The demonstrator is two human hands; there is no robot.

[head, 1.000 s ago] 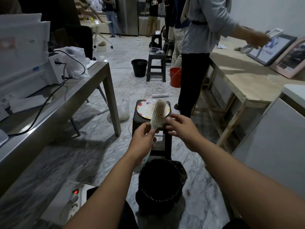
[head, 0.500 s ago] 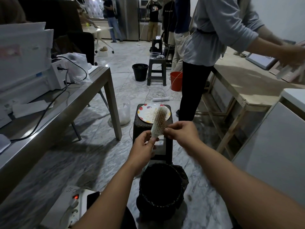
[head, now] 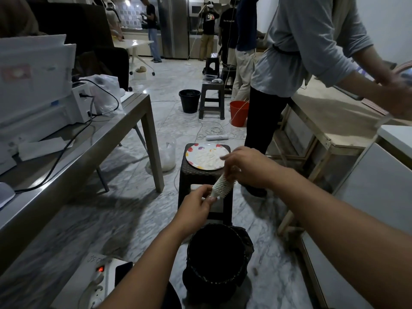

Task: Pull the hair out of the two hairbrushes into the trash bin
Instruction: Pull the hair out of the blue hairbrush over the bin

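Marble floor, dark trash bin (head: pixel 217 257) below my hands. Above the bin, my left hand (head: pixel 196 206) grips the pale, tilted hairbrush (head: pixel 221 186) by its handle end; my right hand (head: pixel 247 166) pinches at its bristled far end.

My two forearms enter from the lower edge, both bare to the frame's border: no sleeve, watch, band or glove is visible on either. My left hand (head: pixel 196 208) and right hand (head: pixel 249 166) are likewise bare, with no rings that I can discern. Fingernails on the left appear short and unpainted.
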